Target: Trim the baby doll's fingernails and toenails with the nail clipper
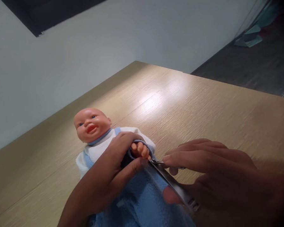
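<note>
A baby doll [91, 123] in a white top and blue fleece overalls lies on its back on a wooden table [203, 104]. My left hand [109, 179] is closed around the doll's small hand [140, 149], pinching it between thumb and fingers. My right hand [215, 176] is shut on a metal nail clipper [172, 184], whose jaws touch the doll's fingertips. The doll's legs are hidden below the frame.
A pale wall [85, 47] runs along the table's far left edge. Dark floor [251, 66] lies beyond the table's far right edge, with teal and grey objects [249, 36] on it.
</note>
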A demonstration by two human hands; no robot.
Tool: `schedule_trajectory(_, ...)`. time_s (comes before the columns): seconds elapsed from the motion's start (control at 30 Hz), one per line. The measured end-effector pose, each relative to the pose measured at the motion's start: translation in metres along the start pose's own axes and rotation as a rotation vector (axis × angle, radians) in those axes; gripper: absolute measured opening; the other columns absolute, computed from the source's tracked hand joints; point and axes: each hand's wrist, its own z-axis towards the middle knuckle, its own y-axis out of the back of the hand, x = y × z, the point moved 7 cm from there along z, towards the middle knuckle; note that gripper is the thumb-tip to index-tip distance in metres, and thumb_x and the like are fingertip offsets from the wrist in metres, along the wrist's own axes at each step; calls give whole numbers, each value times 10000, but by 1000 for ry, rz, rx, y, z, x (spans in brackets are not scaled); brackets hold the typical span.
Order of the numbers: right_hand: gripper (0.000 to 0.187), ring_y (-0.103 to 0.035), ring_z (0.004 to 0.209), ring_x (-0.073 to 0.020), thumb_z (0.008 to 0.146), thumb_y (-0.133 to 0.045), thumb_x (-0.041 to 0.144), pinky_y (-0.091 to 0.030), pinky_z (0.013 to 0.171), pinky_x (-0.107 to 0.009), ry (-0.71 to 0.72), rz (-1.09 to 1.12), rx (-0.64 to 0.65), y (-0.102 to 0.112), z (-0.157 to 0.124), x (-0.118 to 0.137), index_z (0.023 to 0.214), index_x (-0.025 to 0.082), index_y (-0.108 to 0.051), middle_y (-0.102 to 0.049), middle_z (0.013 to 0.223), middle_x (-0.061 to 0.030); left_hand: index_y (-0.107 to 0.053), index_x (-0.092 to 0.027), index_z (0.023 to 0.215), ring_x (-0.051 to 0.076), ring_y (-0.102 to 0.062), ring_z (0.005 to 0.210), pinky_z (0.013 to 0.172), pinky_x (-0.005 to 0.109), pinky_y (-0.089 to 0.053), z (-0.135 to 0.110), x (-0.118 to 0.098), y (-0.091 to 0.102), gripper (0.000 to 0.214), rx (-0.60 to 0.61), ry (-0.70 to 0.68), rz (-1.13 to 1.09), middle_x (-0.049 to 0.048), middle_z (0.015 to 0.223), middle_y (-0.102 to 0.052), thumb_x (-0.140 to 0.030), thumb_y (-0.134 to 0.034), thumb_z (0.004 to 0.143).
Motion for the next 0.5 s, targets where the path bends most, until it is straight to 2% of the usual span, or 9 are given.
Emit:
schedule_trajectory(0.1, 129, -714, 608, -74, 980, -687, 379, -612, 682, -126, 12, 124, -34, 0, 1, -1, 1001, 253, -670, -781, 810, 43, -579, -271, 1027, 153, -561, 1069, 918, 284, -437, -1, -2, 0, 93, -2, 5, -4, -33, 1083, -606, -333, -518, 1061)
schedule_trajectory(0.23, 229, -690, 571, -76, 892, -795, 374, -600, 610, -138, -74, 129, 22, -4, -2, -3, 1003, 231, -655, -771, 786, 38, -579, -274, 1028, 151, -561, 1071, 919, 285, -441, -1, -2, 0, 100, -11, 5, -2, -34, 1078, -603, -346, -517, 1061)
schedule_trajectory(0.37, 250, -678, 587, -102, 860, -824, 368, -598, 578, -192, -165, 272, -96, -5, -9, -8, 991, 246, -649, -734, 766, 36, -584, -272, 1017, 167, -552, 1110, 923, 294, -441, 0, -1, 0, 120, -17, -6, 3, -26, 1064, -603, -367, -522, 1057)
schedule_trajectory(0.5, 219, -681, 588, -93, 878, -809, 341, -595, 590, -180, -200, 342, -93, -10, -11, -12, 960, 236, -635, -713, 743, 49, -589, -270, 1016, 181, -544, 1140, 927, 300, -441, 0, 1, 1, 97, -25, -16, 5, -20, 1071, -612, -341, -533, 1051)
